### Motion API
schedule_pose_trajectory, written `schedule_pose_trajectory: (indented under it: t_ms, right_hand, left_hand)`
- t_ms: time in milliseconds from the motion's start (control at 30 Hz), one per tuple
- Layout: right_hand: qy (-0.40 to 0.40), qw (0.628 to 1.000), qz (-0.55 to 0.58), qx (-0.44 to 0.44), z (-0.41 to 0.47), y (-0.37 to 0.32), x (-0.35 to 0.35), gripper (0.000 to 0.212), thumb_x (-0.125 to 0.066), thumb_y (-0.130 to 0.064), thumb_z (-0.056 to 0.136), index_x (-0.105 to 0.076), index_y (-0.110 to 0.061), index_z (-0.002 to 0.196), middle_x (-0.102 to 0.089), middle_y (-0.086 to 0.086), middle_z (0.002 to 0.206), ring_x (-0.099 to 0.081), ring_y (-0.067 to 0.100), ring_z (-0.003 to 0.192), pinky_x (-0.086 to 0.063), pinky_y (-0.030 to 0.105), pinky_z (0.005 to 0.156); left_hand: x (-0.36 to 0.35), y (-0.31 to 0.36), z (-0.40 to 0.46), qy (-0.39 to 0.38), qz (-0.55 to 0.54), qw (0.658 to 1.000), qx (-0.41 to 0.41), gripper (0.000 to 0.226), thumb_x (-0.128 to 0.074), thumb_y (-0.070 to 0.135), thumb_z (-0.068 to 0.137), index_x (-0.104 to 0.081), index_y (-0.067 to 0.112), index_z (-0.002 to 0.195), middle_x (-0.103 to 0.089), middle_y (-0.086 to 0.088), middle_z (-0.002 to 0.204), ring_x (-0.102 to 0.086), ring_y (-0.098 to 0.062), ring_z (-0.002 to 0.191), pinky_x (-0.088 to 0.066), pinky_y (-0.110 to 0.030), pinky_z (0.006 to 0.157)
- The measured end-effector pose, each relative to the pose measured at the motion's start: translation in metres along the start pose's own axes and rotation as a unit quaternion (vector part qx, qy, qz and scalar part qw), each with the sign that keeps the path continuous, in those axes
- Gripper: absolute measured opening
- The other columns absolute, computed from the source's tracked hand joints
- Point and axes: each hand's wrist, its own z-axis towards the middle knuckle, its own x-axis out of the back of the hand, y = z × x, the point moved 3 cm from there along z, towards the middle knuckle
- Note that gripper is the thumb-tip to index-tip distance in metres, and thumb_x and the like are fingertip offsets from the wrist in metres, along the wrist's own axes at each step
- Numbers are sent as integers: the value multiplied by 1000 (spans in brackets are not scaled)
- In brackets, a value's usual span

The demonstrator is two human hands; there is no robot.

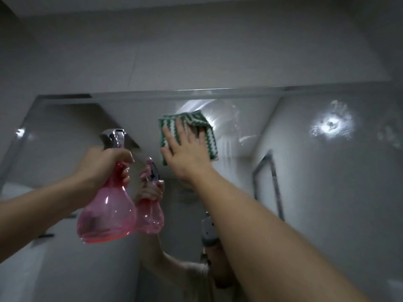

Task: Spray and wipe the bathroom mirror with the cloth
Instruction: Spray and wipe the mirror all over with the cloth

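Note:
The bathroom mirror (305, 171) fills the lower part of the view, its top edge running across the middle. My right hand (185, 149) presses a green and white striped cloth (209, 136) flat against the glass near the top edge, fingers spread and straight. My left hand (104, 164) grips the neck of a pink spray bottle (106, 214) with a silver nozzle, held up in front of the mirror to the left of the cloth. The bottle's reflection shows just beside it.
A patch of spray droplets (331, 125) glints on the mirror at the upper right. Wet streaks run down the glass right of the cloth. A grey tiled wall (196, 51) rises above the mirror. A person's reflection shows low in the middle.

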Motion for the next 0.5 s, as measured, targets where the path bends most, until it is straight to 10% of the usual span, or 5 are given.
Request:
schedule_pose_trajectory:
  t_ms: [333,500]
  right_hand:
    - [-20,996,-8,86,-79,59,-1,55,-21,-51,101,1,-43,150,15,-5,159,-12,23,145,13,43,115]
    - [-7,999,-6,32,-99,133,15,55,-19,-53,99,6,-46,148,17,-7,158,4,19,147,14,43,114]
  left_hand:
    - [-62,-2,-58,17,32,999,26,4,-53,-3,81,-55,-2,84,-45,-5,35,-42,-18,28,-38,-21,40]
    - [-108,14,-74,-4,18,999,26,7,-52,-3,80,-54,2,85,-43,-3,37,-41,-17,30,-38,-21,40]
